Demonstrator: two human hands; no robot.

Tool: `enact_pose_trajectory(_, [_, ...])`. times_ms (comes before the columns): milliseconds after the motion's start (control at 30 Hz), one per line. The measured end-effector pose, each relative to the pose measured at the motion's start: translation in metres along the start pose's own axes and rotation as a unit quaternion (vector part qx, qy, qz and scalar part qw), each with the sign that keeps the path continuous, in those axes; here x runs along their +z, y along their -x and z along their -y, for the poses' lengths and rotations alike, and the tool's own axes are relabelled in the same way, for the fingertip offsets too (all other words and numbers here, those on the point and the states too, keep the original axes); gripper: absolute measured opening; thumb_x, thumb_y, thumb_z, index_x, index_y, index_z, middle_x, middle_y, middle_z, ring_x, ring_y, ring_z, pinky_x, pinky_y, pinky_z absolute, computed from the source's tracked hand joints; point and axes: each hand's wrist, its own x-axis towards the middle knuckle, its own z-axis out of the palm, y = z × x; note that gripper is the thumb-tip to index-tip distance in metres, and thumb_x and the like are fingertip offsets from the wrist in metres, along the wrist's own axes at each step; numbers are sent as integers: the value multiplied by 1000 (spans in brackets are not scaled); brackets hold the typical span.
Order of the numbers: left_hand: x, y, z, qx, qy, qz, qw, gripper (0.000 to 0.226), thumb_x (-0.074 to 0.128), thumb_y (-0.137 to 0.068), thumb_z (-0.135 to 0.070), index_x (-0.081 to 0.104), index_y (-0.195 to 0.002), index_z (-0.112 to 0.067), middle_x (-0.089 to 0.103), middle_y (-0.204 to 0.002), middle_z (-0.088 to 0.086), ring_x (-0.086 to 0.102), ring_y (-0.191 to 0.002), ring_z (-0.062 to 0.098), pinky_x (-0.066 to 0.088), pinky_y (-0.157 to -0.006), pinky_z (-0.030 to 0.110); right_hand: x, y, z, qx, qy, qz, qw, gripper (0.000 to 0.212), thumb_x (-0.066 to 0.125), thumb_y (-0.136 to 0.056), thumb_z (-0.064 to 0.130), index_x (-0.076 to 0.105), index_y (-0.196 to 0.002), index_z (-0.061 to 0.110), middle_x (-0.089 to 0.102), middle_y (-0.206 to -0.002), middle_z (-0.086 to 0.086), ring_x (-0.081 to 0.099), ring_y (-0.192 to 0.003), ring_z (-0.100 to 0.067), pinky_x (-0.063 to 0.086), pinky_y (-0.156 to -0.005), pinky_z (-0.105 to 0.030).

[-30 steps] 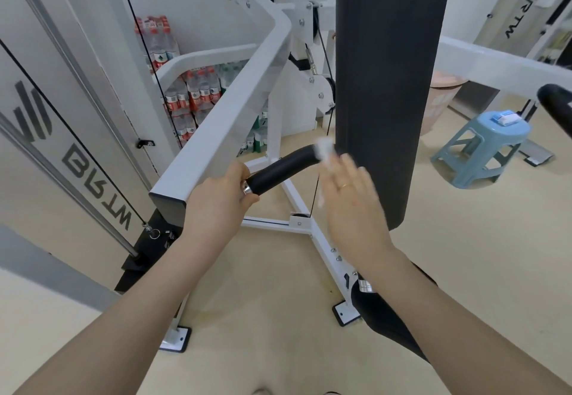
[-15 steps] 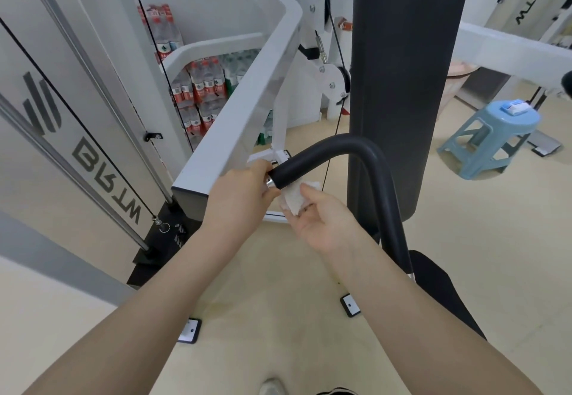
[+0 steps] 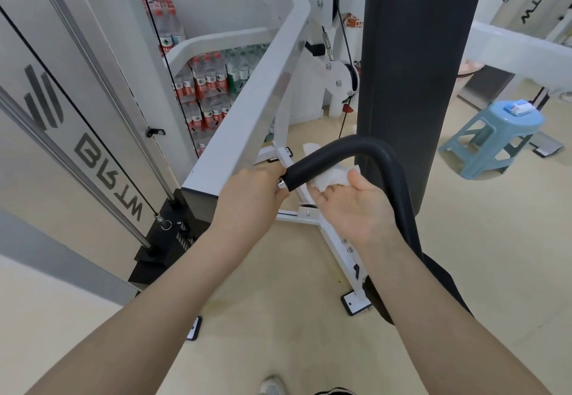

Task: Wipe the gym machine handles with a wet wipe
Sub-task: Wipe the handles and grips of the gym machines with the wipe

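Beside the tall dark pad (image 3: 411,70) of the machine, seen from the head camera, a person stands wiping the curved black handle (image 3: 337,153). The left hand (image 3: 250,199) is curled tight around the handle's near end, just by its metal cap, steadying it. The right hand (image 3: 356,206) is turned palm up under the handle, fingers curving up behind it and pressing a white wet wipe (image 3: 328,178) against its underside; a corner of the wipe shows above the handle too, so it seems wrapped partway round.

To do this stroke well, I'd say the right hand should close the wipe fully around the foam and slide it away from the left hand, along the bend toward the pad, twisting a little so every side is reached. The left hand's grip ought to stay firm, and the patch under it will need wiping after.

Behind the handle, past the white frame (image 3: 247,110), shrink-wrapped packs of water bottles (image 3: 207,85) are stacked against the wall. Right of the pad stands a blue plastic stool (image 3: 495,138) with a small blue-and-white packet (image 3: 520,107) on its seat, possibly the wipes; I cannot tell whether it is open.
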Motion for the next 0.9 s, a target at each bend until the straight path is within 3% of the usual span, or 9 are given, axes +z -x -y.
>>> enact_pose_trajectory(100, [1, 0, -1, 2, 0, -1, 1000, 27, 56, -90, -19, 58, -115, -12, 67, -98, 9, 60, -90, 29, 46, -75, 36, 2, 1, -4, -15, 35, -5, 999, 38, 32, -101, 14, 39, -135, -1, 49, -135, -21, 49, -125, -29, 40, -105, -37])
enact_pose_trajectory(233, [2, -2, 0, 7, -5, -1, 1000, 28, 57, -89, -20, 59, -115, -12, 67, -97, 9, 60, -90, 30, 47, -75, 37, 2, 1, -5, -21, 111, -75, 991, 30, 39, -96, -3, 50, -124, -5, 58, -123, -19, 57, -113, -28, 56, -77, -29])
enact_pose_trajectory(367, [2, -1, 0, 11, -11, -8, 1000, 27, 55, -90, -20, 58, -116, -12, 67, -95, 9, 59, -87, 29, 43, -71, 34, 3, 5, -1, -34, 235, -164, 958, 25, 51, -92, 2, 58, -116, 7, 64, -96, -6, 59, -88, -17, 49, -76, -25])
enact_pose_trajectory(433, [3, 0, 0, 13, -12, -9, 1000, 27, 55, -90, -20, 58, -116, -12, 67, -94, 9, 59, -87, 29, 43, -70, 35, 8, 4, -3, -50, 230, -170, 957, 24, 53, -91, 0, 58, -114, 5, 64, -91, -6, 60, -85, -16, 50, -83, -28])
enact_pose_trajectory(533, [2, 1, 0, 13, -16, -8, 1000, 27, 53, -91, -21, 58, -117, -13, 67, -95, 9, 59, -87, 29, 44, -71, 35, 19, 4, -5, -61, 165, -147, 973, 30, 48, -92, -4, 52, -122, -6, 62, -99, -15, 62, -103, -23, 45, -99, -31])
enact_pose_trajectory(600, [3, 1, 0, 18, -19, -9, 1000, 28, 53, -92, -22, 57, -118, -12, 68, -96, 9, 59, -88, 29, 43, -71, 35, 23, 7, -5, -52, 111, -147, 982, 29, 42, -95, -2, 48, -124, -5, 60, -103, -20, 57, -116, -27, 47, -96, -33])
enact_pose_trajectory(733, [3, 1, 0, 15, -26, -11, 999, 28, 52, -92, -22, 57, -118, -12, 67, -98, 9, 59, -89, 29, 42, -70, 34, 26, 6, -9, -22, 101, -147, 984, 33, 35, -99, 3, 42, -130, -2, 57, -125, -21, 55, -117, -31, 43, -97, -40])
enact_pose_trajectory(833, [3, 0, -1, 11, -25, -12, 1000, 28, 52, -92, -22, 56, -119, -13, 66, -100, 7, 59, -89, 27, 39, -68, 30, 30, 5, -3, -14, 125, -172, 977, 29, 40, -98, 4, 48, -125, 1, 59, -124, -16, 56, -116, -28, 44, -93, -36])
enact_pose_trajectory(900, [2, 1, -2, 11, -19, -10, 1000, 29, 51, -93, -22, 56, -120, -13, 65, -101, 7, 58, -89, 26, 38, -67, 28, 30, 6, 9, -45, 66, -185, 979, 27, 44, -96, 2, 51, -121, 0, 59, -124, -16, 57, -115, -28, 47, -89, -35])
